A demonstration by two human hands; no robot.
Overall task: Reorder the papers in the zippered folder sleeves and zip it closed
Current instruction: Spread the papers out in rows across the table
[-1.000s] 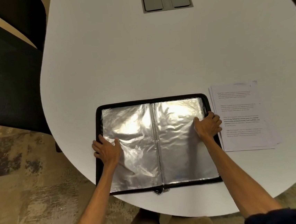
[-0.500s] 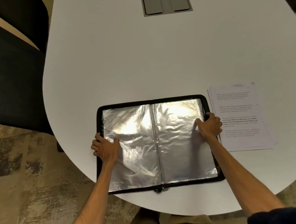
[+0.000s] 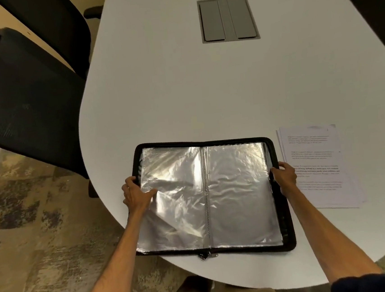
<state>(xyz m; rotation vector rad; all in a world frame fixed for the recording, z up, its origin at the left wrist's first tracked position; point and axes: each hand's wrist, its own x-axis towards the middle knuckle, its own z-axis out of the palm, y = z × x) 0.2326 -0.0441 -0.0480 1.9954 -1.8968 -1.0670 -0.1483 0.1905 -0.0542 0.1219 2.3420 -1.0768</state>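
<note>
The zippered folder (image 3: 289,242) lies open on the table (image 3: 205,92) between both hands. The left hand (image 3: 136,194) grips its left edge and the right hand (image 3: 284,177) grips its right edge. The papers (image 3: 318,169) lie just right of the right hand, their print unreadable. Farther off are a grey hatch (image 3: 228,20) and a black chair (image 3: 25,103).

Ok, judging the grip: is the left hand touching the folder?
Touching. Head view: the left hand grips the folder at its left rim, thumb on the clear sleeve.

Dim overhead light — glare on the plastic sleeves (image 3: 178,182) — wide-angle bending at edges
</note>
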